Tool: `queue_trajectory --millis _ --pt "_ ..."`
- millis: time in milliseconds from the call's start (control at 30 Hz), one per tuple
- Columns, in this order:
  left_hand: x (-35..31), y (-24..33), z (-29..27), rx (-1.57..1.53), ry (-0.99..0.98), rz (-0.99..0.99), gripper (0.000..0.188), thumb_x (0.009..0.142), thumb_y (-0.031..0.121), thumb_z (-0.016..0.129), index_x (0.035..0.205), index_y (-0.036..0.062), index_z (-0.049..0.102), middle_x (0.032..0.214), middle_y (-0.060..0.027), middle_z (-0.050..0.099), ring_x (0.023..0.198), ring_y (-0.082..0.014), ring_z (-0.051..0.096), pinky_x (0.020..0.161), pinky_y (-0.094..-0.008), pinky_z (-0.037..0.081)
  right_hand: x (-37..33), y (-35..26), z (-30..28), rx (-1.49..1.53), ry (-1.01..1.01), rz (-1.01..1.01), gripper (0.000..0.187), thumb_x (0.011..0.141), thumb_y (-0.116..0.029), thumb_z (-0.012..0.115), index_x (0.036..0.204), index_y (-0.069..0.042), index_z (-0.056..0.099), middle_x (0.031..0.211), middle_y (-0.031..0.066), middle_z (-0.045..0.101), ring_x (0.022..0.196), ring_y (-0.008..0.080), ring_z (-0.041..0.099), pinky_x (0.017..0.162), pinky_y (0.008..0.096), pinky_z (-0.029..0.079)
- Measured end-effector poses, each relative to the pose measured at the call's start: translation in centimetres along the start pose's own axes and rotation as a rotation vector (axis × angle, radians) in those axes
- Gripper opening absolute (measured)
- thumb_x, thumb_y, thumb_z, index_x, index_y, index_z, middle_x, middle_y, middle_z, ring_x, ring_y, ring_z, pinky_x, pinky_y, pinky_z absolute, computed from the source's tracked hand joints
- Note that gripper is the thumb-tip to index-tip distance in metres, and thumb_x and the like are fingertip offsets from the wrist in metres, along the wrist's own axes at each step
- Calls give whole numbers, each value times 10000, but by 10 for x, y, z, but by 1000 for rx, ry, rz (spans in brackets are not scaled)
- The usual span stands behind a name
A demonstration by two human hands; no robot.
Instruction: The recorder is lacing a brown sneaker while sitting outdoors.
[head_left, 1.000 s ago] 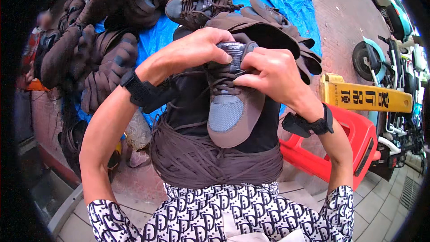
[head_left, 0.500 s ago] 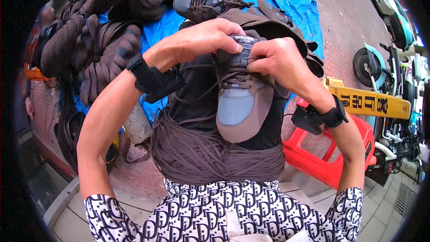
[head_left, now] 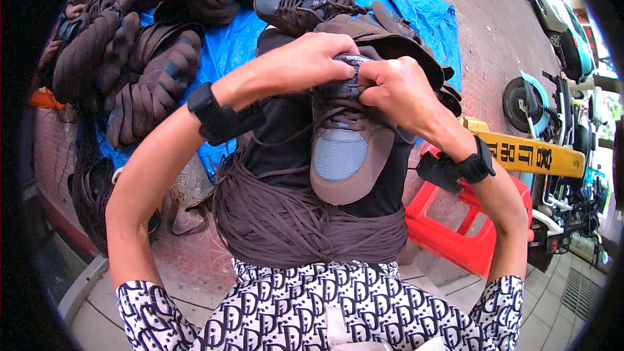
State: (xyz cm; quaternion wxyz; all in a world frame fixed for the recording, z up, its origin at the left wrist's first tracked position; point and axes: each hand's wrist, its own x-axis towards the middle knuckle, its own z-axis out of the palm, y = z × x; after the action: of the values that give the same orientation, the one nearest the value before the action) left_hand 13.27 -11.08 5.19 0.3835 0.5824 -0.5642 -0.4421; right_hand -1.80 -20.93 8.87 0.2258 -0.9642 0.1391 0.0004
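Observation:
A brown sneaker (head_left: 339, 154) with a blue-grey mesh toe rests on my lap, its toe toward me. My left hand (head_left: 318, 58) is closed at the top of its tongue, thumb pressed onto the label area. Close beside it, my right hand (head_left: 396, 88) is curled in a pinch at the tongue's right edge; what lies between those fingers is hidden. Lacing crosses the lower eyelets, and a loose shoelace (head_left: 286, 138) trails off to the left. Across my lap lies a thick bundle of brown shoelaces (head_left: 279, 221).
Another brown sneaker (head_left: 305, 3) and more shoes lie beyond my hands on a blue tarp (head_left: 426, 23). Stacked dark shoes (head_left: 159, 78) fill the far left. A red plastic stool (head_left: 448, 237) and a yellow bar (head_left: 536, 154) stand at right, with parked scooters (head_left: 530, 104) behind.
My left hand has shifted slightly over the tongue and covers more of its label. The right hand keeps its pinch, and the view has shifted a little.

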Motion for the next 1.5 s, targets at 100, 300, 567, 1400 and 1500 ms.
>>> queue_trajectory --millis 100,300,567,1400,1500 --pt "0 -2 4 339 136 165 238 779 180 554 975 46 530 823 -166 595 790 -287 603 651 -363 458 -1 3 -3 -121 64 -175 70 622 -115 550 635 -57 589 591 166 572 567 334 586 526 410 478" --pt "4 -2 9 471 207 128 250 745 201 554 921 24 564 757 -218 591 750 -371 577 670 -433 450 -3 13 -20 -296 111 -400 39 619 -90 548 629 -57 529 547 124 553 518 290 578 460 386 462" --pt "0 -15 11 264 179 129 221 780 176 556 937 22 540 754 -163 586 715 -285 596 624 -344 449 -1 15 -10 -277 103 -404 88 620 -119 567 631 -39 533 567 132 558 529 306 573 491 384 471" --pt "4 -13 10 175 117 87 224 773 140 564 944 1 525 763 -159 569 724 -233 577 656 -315 436 -15 147 -154 -411 212 186 135 715 -140 578 686 -12 549 520 101 457 472 141 472 453 289 389" --pt "6 -5 11 193 114 13 241 769 149 570 950 -3 521 772 -150 572 736 -229 569 671 -310 435 -16 167 -139 -527 87 214 159 720 -197 593 721 -40 566 587 112 544 534 238 551 503 325 429"
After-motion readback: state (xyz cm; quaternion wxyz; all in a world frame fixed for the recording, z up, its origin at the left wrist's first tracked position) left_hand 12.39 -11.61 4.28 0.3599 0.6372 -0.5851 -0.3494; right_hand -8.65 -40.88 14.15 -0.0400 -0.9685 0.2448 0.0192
